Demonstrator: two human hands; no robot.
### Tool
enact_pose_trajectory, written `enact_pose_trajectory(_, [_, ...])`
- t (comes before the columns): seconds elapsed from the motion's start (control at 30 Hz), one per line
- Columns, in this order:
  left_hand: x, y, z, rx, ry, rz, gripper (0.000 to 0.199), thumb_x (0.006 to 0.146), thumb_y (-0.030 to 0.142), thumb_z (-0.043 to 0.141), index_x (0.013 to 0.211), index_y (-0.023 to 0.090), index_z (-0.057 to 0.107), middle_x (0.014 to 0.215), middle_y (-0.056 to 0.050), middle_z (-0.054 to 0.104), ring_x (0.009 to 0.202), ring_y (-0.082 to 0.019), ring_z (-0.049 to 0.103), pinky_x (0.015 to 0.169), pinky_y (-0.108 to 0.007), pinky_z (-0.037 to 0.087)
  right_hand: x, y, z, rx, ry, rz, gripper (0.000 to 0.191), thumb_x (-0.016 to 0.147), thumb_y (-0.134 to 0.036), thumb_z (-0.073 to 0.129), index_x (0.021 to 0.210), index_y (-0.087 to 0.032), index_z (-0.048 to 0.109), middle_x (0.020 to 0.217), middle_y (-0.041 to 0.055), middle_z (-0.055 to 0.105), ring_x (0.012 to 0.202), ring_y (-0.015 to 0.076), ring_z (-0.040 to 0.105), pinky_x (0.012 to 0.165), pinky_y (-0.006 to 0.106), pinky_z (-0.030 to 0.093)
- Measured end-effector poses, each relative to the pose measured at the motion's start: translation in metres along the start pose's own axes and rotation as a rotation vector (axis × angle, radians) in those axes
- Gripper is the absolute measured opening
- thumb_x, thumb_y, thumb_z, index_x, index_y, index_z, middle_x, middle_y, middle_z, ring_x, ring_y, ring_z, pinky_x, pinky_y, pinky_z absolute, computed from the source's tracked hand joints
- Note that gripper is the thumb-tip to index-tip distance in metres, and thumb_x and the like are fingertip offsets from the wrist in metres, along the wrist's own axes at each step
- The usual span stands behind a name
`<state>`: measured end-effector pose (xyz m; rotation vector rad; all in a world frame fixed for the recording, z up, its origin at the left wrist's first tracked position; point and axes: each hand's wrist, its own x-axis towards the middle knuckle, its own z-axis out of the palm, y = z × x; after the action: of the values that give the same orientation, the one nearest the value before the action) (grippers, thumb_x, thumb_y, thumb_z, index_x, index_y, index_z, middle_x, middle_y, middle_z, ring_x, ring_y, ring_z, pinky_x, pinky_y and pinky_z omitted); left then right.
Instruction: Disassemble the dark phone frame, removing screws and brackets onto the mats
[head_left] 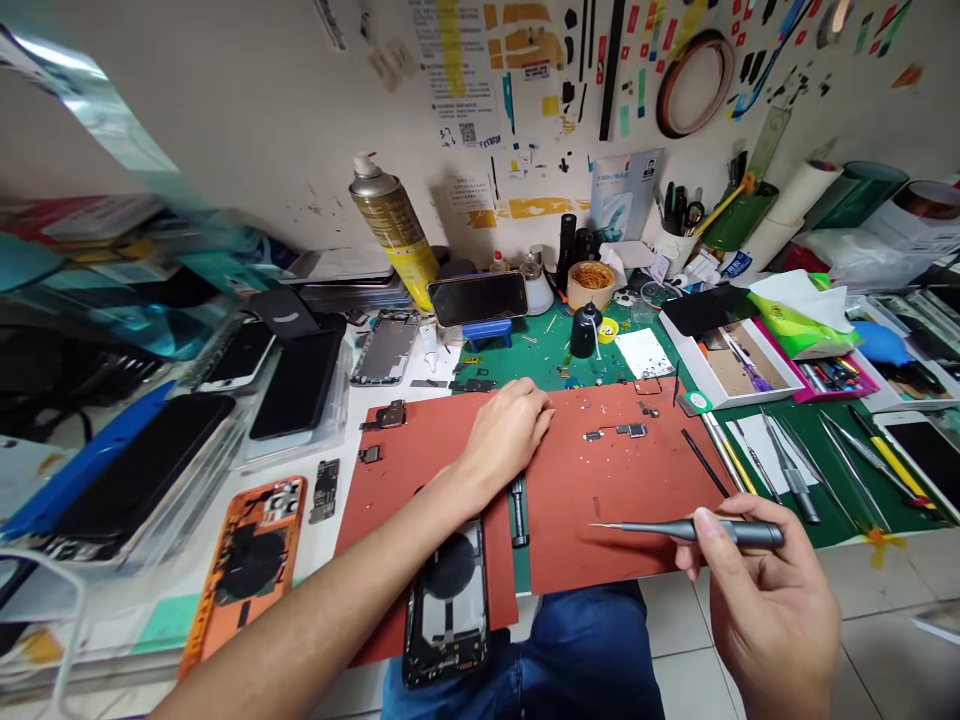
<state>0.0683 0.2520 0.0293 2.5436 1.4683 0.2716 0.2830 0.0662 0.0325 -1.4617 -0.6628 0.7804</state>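
My right hand [772, 590] grips a slim grey precision screwdriver [720, 531] by its handle, its thin tip pointing left above the right red mat [630, 560]. At the gap between the two mats, my left hand [514, 420] rests with its fingers curled inward; whatever may be under them is hidden. Below the left forearm lies an opened phone body [450, 610] with a black round pad, overhanging the near edge. A dark cylindrical tool [518, 515] sits in the gap. Small phone parts [630, 430] and tiny screws are scattered on the right mat.
At left are an orange phone back [251, 560], a circuit board [324, 490] and black phone screens [296, 375]. A phone on a blue stand [487, 333], a spray can [394, 225] and a dark bottle [586, 330] stand behind. Tweezers [855, 460] lie at right.
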Motion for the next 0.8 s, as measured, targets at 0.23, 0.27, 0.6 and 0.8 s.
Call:
enact_pose_trajectory(0.23, [-0.003,0.001,0.003,0.038,0.024,0.023,0.013,0.105,0.030,0.072,0.105,0.016,0.072,0.111,-0.005,0.074,0.103,-0.022,0.073,0.091,-0.042,0.064,-0.001,0.002,0.000,0.001,-0.003,-0.003,0.043,0.081,-0.044,0.096,0.108,-0.025,0.069,0.072,0.0022,0.074,0.059,0.0217,0.075,0.056,0.028,0.065])
enact_pose_trajectory(0.27, [-0.003,0.000,0.003,0.040,0.026,0.024,0.013,0.105,0.030,0.072,0.105,0.016,0.072,0.111,-0.005,0.074,0.103,-0.022,0.073,0.091,-0.042,0.064,-0.001,0.001,0.000,0.002,-0.003,-0.002,0.043,0.081,-0.044,0.096,0.108,-0.025,0.069,0.072,0.0021,0.074,0.059,0.0216,0.075,0.056,0.028,0.065])
enact_pose_trajectory(0.6, [0.000,-0.006,0.006,0.011,0.040,0.030,0.014,0.106,0.030,0.072,0.107,0.017,0.073,0.112,-0.006,0.074,0.103,-0.022,0.073,0.090,-0.042,0.064,-0.002,-0.001,0.002,-0.010,0.016,0.024,0.047,0.080,-0.048,0.097,0.108,-0.022,0.068,0.073,0.0022,0.073,0.057,0.0203,0.074,0.057,0.028,0.065])
enact_pose_trajectory(0.8, [-0.004,-0.012,0.003,-0.040,0.038,0.067,0.012,0.106,0.027,0.071,0.113,0.017,0.073,0.110,-0.005,0.074,0.101,-0.022,0.073,0.090,-0.042,0.064,-0.005,0.003,0.000,0.007,-0.001,0.004,0.044,0.081,-0.044,0.096,0.108,-0.022,0.069,0.075,0.0030,0.075,0.059,0.0207,0.075,0.057,0.028,0.065])
